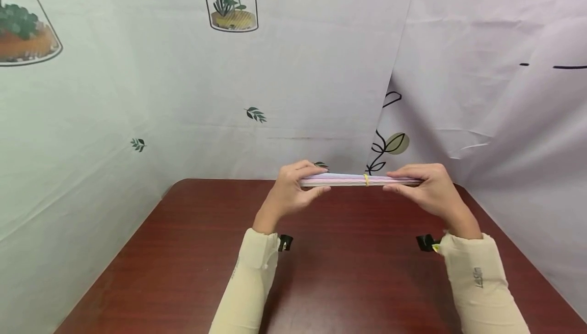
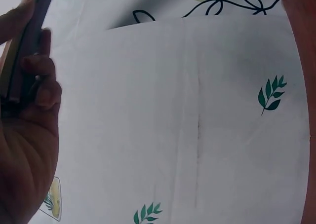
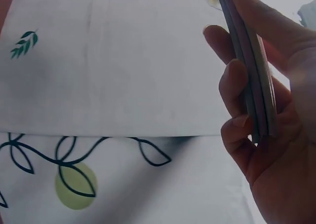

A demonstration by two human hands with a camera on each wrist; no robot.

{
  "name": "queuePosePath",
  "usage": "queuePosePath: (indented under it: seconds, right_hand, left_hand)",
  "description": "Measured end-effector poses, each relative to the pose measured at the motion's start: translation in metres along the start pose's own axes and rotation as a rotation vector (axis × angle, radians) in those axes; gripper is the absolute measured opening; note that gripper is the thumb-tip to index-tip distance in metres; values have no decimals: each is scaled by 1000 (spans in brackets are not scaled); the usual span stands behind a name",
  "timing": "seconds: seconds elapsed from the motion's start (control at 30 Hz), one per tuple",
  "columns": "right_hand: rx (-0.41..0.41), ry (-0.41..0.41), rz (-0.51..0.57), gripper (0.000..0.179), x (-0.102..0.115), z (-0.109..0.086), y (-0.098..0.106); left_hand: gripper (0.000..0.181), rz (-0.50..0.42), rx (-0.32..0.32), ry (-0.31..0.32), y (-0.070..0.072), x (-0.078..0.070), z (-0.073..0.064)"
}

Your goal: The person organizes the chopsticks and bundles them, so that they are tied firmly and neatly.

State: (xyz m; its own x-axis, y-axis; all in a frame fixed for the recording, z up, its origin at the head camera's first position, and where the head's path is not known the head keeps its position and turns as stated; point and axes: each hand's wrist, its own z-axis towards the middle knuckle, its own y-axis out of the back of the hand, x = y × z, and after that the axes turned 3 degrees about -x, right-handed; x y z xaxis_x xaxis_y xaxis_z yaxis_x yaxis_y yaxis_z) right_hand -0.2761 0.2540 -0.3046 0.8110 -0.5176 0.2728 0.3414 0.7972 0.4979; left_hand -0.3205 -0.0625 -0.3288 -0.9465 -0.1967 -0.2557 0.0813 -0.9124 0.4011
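Observation:
A thin flat bundle (image 1: 344, 179) of lavender, pink and white layers is held level above the far part of the table, edge toward me. A yellow band (image 1: 366, 180) circles it right of its middle. My left hand (image 1: 291, 190) grips the left end, thumb below and fingers on top. At the right end my right hand (image 1: 431, 187) pinches it the same way. In the right wrist view the bundle's stacked edges (image 3: 256, 86) lie between thumb and curled fingers. The left wrist view shows the bundle (image 2: 32, 34) darkly, partly covered by the left hand.
A dark red-brown table (image 1: 348, 283) spreads beneath both arms. White cloth (image 1: 312, 84) printed with leaves and plant jars hangs behind it and along both sides. Small black devices (image 1: 285, 243) stick out at the sleeve cuffs.

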Motion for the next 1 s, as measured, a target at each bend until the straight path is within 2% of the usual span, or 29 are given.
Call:
queuePosePath:
  seconds: [0.23, 0.27, 0.43, 0.57, 0.77, 1.0]
  right_hand:
    - [-20, 7, 40, 37, -8, -8, -6]
    - [-20, 0, 45, 36, -4, -8, -6]
    - [-4, -69, 103, 34, -9, -8, -14]
    - [19, -179, 157, 30, -31, -13, -29]
    - [118, -434, 246, 25, -51, -11, -54]
    - [240, -572, 316, 26, -83, -22, -66]
  left_hand:
    - [34, -75, -6, 67, 0, 7, -2]
    - [34, -80, -8, 75, 0, 8, -2]
    - [31, -47, -1, 135, 1, 18, -7]
    - [33, -11, 22, 250, 1, 27, -17]
    - [34, 11, 26, 442, 0, 44, -28]
    - [35, -18, 158, 594, -16, 72, -43]
